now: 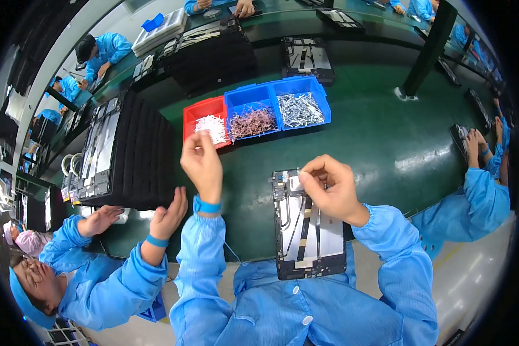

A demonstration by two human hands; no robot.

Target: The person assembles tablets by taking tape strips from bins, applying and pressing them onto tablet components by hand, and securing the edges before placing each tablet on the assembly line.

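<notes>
My left hand (202, 164) is raised over the green bench, fingertips pinched right at the red bin (197, 113) of small white parts; what it holds is too small to see. My right hand (328, 187) has its fingers pinched on the top edge of an open tablet back panel (308, 236), which lies flat in front of me with black and pale strips inside. Both sleeves are blue, and a blue wrist strap sits on my left wrist.
Two blue bins hold brownish parts (251, 122) and silvery parts (300, 109). A tall stack of black trays (135, 153) stands at the left, where a co-worker's hands (167, 216) reach. Another worker (473, 202) sits at my right. A black post (429, 49) rises at the back.
</notes>
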